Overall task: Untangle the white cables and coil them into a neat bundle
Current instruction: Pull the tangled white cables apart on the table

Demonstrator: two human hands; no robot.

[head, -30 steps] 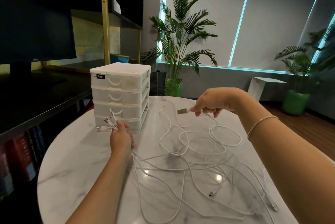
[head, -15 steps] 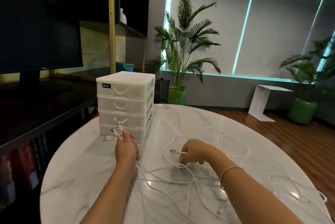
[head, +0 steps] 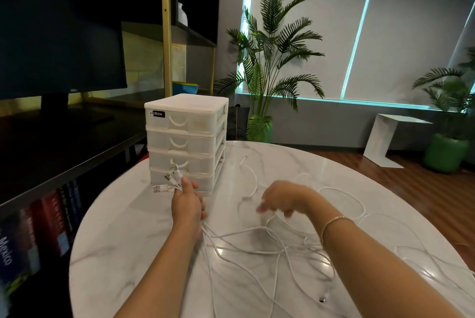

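While the white cables (head: 267, 248) sprawl in loose tangled loops across the marble table (head: 123, 240), from centre out to 3 and 5 o'clock, the left hand (head: 187, 204) grips 3 of their plug ends (head: 168, 181) in a fist. At 3 o'clock from it, the right hand (head: 279, 200) hovers blurred over the loops; its grip cannot be told. Behind, at 12 o'clock, stands a white drawer box (head: 185, 137).
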